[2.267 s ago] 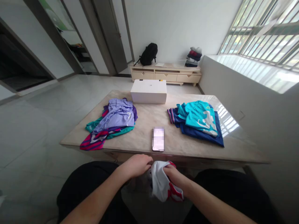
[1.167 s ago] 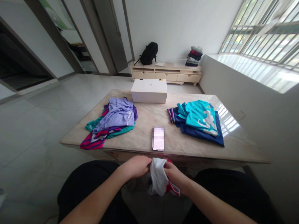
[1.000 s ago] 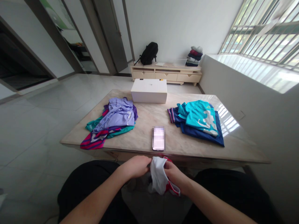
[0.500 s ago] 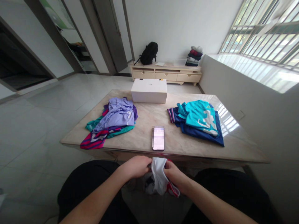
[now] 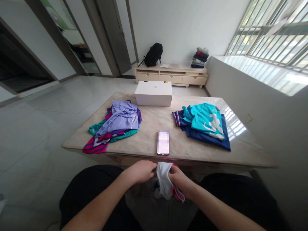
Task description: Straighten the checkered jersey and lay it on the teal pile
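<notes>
A bunched white-and-red garment (image 5: 166, 183) is pinched between left hand (image 5: 141, 171) and right hand (image 5: 179, 179), hanging below the table (image 5: 149, 128) edge.

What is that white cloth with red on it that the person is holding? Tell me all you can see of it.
The white garment looks like thin, soft fabric, mostly white with red trim along its lower right edge. It is bunched and crumpled, hanging below the near edge of the table, above the person's lap. The left hand pinches its top edge from one side, the right hand from the other. What kind of garment it is cannot be told.
</notes>
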Tool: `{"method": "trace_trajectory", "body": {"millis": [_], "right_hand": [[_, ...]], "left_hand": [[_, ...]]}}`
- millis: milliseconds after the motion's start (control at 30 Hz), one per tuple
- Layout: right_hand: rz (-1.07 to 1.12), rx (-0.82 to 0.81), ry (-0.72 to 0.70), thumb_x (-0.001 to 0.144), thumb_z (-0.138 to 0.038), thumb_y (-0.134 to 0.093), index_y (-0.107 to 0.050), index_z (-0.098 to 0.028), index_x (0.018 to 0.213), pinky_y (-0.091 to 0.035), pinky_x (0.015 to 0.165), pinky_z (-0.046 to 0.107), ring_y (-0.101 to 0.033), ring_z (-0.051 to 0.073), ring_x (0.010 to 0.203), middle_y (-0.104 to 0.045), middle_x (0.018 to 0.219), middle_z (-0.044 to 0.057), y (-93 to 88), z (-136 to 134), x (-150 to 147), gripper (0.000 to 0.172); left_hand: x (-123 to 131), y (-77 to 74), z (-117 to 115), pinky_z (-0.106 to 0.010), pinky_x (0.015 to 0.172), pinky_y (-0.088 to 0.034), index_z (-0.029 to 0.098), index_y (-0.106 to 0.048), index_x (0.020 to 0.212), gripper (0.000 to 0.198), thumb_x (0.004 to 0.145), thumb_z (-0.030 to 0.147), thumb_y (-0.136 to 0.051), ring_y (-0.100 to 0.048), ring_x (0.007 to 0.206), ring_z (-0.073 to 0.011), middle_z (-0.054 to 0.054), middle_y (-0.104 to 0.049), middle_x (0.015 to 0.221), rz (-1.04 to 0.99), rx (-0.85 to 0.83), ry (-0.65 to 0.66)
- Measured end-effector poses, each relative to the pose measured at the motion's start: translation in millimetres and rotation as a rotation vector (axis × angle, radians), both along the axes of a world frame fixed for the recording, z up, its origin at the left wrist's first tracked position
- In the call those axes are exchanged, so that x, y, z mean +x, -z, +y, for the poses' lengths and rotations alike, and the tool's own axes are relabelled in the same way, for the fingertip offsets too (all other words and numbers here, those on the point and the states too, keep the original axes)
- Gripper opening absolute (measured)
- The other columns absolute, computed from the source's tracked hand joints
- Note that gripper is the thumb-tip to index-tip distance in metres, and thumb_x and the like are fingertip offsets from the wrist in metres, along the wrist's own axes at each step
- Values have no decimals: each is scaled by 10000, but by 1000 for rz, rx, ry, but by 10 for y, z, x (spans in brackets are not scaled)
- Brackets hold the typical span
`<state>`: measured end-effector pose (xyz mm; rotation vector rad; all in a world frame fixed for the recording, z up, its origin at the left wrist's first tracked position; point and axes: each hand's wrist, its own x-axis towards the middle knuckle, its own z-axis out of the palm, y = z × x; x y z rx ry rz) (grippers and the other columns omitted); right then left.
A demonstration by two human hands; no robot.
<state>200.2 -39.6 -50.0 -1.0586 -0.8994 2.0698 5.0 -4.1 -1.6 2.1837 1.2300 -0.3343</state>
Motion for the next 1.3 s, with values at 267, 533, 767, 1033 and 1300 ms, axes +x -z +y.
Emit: {"method": "trace_trajectory", "body": {"millis": [267, 533, 767, 1033, 1300], "right_hand": [[-120, -5, 84, 667, -186, -726, -744, -141, 1003, -553, 725, 331, -699, 229, 755, -772, 873, 48, 26, 29, 11, 339], [-28, -15, 244, 676, -233, -774, -703, -149, 1046, -561, 759, 319, -713, 232, 821, -767, 944, 60, 266, 21, -44, 386], [-56, -111, 338, 698, -354, -765, -668, -173, 908, -515, 647, 267, -657, 180, 706, -706, 789, 24, 376, 0, -36, 293], [-19, -84, 254, 644, -691, -773, -637, -188, 1029, -551, 905, 326, -703, 230, 932, -725, 940, 58, 397, -23, -91, 648], [-395, 117, 66, 887, -718, -428, -618, -177, 1022, -521, 676, 286, -668, 201, 776, -709, 855, 55, 434, 51, -15, 589]], "left_hand": [[-77, -130, 37, -349, 806, -543, 179, -752, 945, 260, 946, 376, -583, -738, 953, -312, -132, -786, 1024, 6, 16, -36], [212, -117, -129, -276, 680, -461, 216, -657, 915, 347, 940, 556, -595, -712, 838, -240, -37, -761, 924, -223, -2, -153], [473, 59, -320, -367, 801, -522, 213, -512, 1145, 618, 759, 626, -762, -717, 1019, -356, -129, -748, 1109, -196, 41, -280], [527, 184, -367, -375, 890, -536, 180, -478, 1248, 311, 947, 256, -472, -724, 1081, -318, -145, -743, 1161, -133, 104, -261], [460, 96, -271, -388, 847, -536, 174, -566, 1209, 330, 931, 134, -394, -745, 1010, -323, -154, -765, 1101, -78, 143, -219]]}}
